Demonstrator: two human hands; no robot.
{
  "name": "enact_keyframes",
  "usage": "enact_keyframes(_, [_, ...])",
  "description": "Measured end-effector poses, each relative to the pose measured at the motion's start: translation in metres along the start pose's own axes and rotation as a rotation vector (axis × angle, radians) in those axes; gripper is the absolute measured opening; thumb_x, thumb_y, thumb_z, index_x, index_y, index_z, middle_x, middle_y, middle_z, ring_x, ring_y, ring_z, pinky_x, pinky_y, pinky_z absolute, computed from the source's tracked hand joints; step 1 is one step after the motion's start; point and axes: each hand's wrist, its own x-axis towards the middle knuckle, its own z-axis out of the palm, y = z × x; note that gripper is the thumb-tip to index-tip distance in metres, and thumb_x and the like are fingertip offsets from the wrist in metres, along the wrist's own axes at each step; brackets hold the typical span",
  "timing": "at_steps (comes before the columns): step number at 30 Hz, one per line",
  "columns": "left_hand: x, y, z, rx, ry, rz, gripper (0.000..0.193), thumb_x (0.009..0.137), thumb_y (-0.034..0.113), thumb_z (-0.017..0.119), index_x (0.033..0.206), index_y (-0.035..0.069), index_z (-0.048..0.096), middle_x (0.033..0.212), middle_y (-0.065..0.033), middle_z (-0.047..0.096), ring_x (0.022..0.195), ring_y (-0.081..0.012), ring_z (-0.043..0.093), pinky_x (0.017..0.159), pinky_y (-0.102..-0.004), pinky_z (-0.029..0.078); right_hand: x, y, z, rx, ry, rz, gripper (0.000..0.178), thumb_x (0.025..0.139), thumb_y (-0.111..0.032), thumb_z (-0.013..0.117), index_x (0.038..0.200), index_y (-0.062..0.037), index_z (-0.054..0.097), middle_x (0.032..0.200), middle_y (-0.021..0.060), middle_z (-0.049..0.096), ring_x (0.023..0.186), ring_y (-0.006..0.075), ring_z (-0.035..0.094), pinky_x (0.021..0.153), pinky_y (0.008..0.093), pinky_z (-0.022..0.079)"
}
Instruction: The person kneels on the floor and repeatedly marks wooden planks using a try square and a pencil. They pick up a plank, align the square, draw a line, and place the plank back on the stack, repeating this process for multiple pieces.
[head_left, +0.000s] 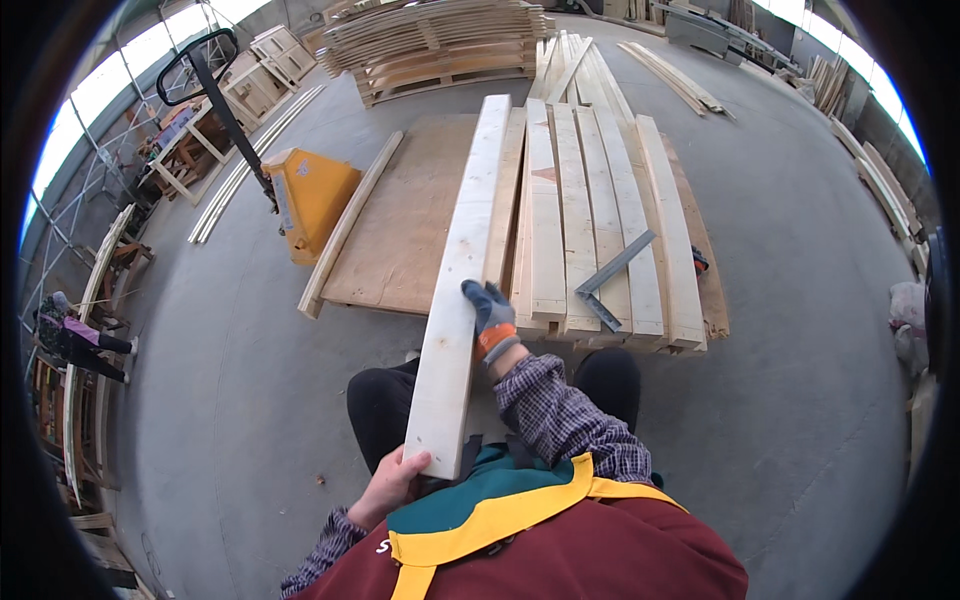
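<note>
A long pale wooden beam point(462, 270) slants from my lap up over the plywood-topped stack. My bare left hand point(393, 482) grips its near end, thumb on the top face and the other fingers hidden beneath. Against the beam's right side, about midway along, rests my right hand point(488, 310) in a grey-blue glove with an orange cuff. Its fingers bend over the edge of the beam. Several similar beams point(580, 220) lie side by side just right of it. Across their near ends lies a metal try square point(612, 275).
A yellow pallet jack point(312, 200) with a black handle stands left of the plywood sheet point(400, 230). Behind it rise stacked wooden pallets point(430, 50). Far left, a person point(80, 335) is beside a long bench. A dark red-and-black tool point(699, 262) sits at the beams' right.
</note>
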Motion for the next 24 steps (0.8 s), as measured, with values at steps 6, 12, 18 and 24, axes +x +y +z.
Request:
enact_keyframes(6, [0.115, 0.02, 0.0, -0.03, -0.107, 0.074, 0.047, 0.092, 0.031, 0.065, 0.126, 0.001, 0.052, 0.112, -0.0105, 0.064, 0.098, -0.0203, 0.065, 0.083, -0.0364, 0.056, 0.087, -0.06, -0.036, -1.118, 0.286, -0.333, 0.06, 0.079, -0.035, 0.076, 0.122, 0.0036, 0.058, 0.113, 0.0229, 0.064, 0.103, 0.0359, 0.062, 0.088, 0.0407, 0.05])
enact_keyframes(12, [0.175, -0.029, 0.003, -0.026, -0.046, -0.069, 0.04, 0.091, 0.028, 0.065, 0.121, 0.002, 0.056, 0.109, -0.0096, 0.065, 0.094, -0.0205, 0.066, 0.085, -0.0367, 0.055, 0.062, -0.063, -0.125, -0.929, 0.09, -0.47, 0.057, 0.078, -0.03, 0.075, 0.122, 0.003, 0.059, 0.111, 0.019, 0.065, 0.1, 0.0295, 0.061, 0.087, 0.0383, 0.049])
enact_keyframes(18, [0.177, -0.034, 0.005, -0.04, -0.022, -0.113, 0.036, 0.092, 0.027, 0.064, 0.121, 0.007, 0.056, 0.11, -0.0058, 0.064, 0.099, -0.0199, 0.063, 0.091, -0.0383, 0.051, 0.045, -0.091, -0.208, -0.725, 0.23, -0.583, 0.037, 0.085, -0.012, 0.066, 0.12, 0.0006, 0.061, 0.1, 0.0106, 0.064, 0.087, 0.017, 0.06, 0.077, 0.0293, 0.049])
enact_keyframes(24, [0.163, -0.031, 0.024, -0.161, 0.055, -0.019, 0.031, 0.09, 0.017, 0.067, 0.115, 0.005, 0.054, 0.109, -0.0068, 0.063, 0.1, -0.0204, 0.064, 0.089, -0.0378, 0.053, 0.065, -0.093, -0.223, -0.747, 0.276, -0.73, 0.032, 0.087, -0.008, 0.065, 0.118, -0.0026, 0.061, 0.087, -0.0015, 0.057, 0.067, 0.0063, 0.052, 0.056, 0.0205, 0.046])
